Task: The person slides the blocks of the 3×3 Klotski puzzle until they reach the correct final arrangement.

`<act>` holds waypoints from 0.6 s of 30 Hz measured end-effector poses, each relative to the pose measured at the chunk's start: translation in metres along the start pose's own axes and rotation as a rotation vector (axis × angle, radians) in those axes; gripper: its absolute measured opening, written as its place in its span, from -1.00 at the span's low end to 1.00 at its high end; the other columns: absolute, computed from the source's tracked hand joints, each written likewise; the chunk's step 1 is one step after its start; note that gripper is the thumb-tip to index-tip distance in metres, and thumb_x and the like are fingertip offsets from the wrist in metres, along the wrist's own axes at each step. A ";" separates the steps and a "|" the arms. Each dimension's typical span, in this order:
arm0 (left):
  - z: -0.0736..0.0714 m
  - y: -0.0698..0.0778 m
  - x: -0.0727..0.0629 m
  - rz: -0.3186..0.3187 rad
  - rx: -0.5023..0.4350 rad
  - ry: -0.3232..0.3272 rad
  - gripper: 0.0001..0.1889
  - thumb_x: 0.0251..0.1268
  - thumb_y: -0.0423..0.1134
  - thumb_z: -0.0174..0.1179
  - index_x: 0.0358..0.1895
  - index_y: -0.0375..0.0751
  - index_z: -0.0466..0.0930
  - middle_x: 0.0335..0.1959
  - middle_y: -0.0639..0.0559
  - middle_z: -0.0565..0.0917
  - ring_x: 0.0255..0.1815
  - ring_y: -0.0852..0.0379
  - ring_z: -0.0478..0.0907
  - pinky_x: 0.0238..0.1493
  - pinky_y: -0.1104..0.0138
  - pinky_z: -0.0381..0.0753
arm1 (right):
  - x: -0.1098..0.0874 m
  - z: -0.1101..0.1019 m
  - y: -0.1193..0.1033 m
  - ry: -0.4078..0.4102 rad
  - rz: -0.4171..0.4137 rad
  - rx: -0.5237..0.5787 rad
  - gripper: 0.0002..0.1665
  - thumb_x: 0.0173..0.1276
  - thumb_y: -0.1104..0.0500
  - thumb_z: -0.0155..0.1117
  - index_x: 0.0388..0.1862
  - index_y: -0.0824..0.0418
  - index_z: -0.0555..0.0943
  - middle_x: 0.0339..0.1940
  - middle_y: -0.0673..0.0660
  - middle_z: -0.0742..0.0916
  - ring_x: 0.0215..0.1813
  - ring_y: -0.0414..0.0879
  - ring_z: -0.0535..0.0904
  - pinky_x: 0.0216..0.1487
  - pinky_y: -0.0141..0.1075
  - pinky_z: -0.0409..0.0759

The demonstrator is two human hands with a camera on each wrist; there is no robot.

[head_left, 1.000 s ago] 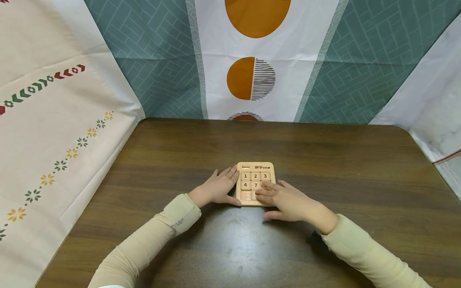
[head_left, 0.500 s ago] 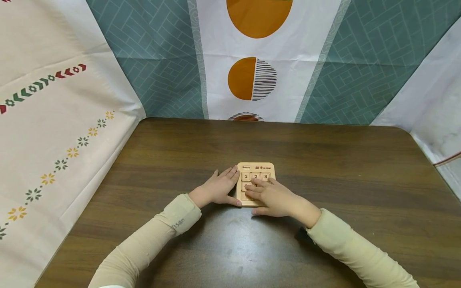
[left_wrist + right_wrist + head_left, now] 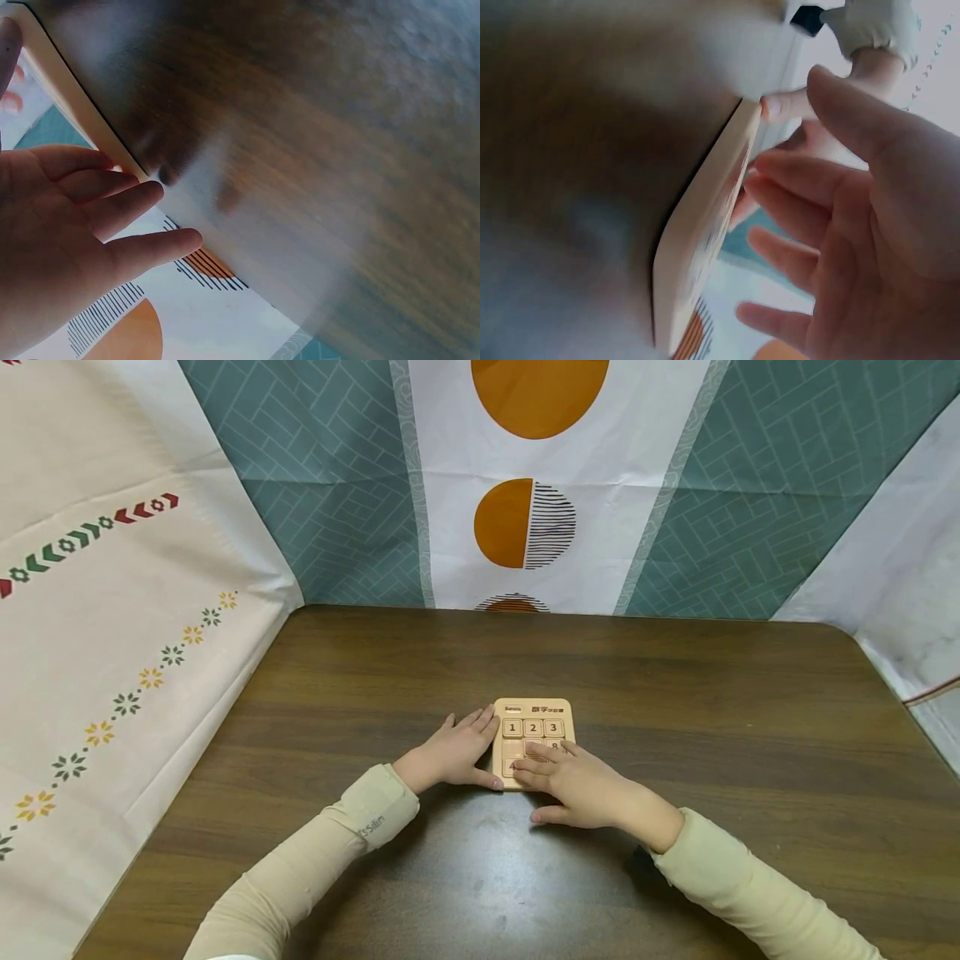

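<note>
A pale wooden number-slide puzzle (image 3: 525, 702) lies flat near the middle of the table. Its top row reads 1, 2, 3. Below, the left slot of the middle row is bare, an 8 tile (image 3: 555, 746) shows at right, and a 4 tile (image 3: 510, 767) fills the lower left corner. Other tiles are hidden under fingers. My left hand (image 3: 457, 750) braces the puzzle's left edge with straight fingers, its thumb by the near corner. Over the lower tiles, my right hand (image 3: 581, 783) touches with extended fingertips. In the right wrist view the puzzle's side (image 3: 690, 217) faces that palm.
The dark wooden table (image 3: 690, 693) reaches back to a patterned hanging cloth (image 3: 337, 510). Another cloth (image 3: 90, 677) hangs along the left side. Pale bands wrap both wrists, with a small dark object (image 3: 643, 858) under the right one.
The 4 tile has slid from the middle row down to the lower left corner, leaving its old slot bare. My right hand moved left over the tiles, then slightly back right. The left hand stayed still.
</note>
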State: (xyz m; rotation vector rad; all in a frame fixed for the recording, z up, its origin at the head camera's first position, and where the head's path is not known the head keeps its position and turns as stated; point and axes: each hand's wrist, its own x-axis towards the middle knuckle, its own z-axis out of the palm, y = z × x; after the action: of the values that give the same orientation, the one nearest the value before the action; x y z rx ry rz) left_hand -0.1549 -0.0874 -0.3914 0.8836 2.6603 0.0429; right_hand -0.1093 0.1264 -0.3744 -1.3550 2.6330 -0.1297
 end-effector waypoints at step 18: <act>0.000 0.000 0.000 -0.001 -0.003 0.000 0.10 -0.05 0.36 0.14 0.40 -0.38 -0.04 0.43 -0.23 -0.06 0.40 -0.11 -0.04 0.21 -0.15 0.07 | 0.014 0.002 0.007 0.009 0.111 -0.005 -0.27 0.23 -0.23 0.11 0.25 0.20 0.42 0.29 0.09 0.43 0.38 0.08 0.14 0.20 0.20 0.12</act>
State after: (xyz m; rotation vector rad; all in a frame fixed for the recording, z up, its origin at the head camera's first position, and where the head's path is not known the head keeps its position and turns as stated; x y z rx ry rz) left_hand -0.1552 -0.0870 -0.3915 0.8807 2.6598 0.0467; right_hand -0.1232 0.1189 -0.3790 -1.2087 2.7098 -0.1141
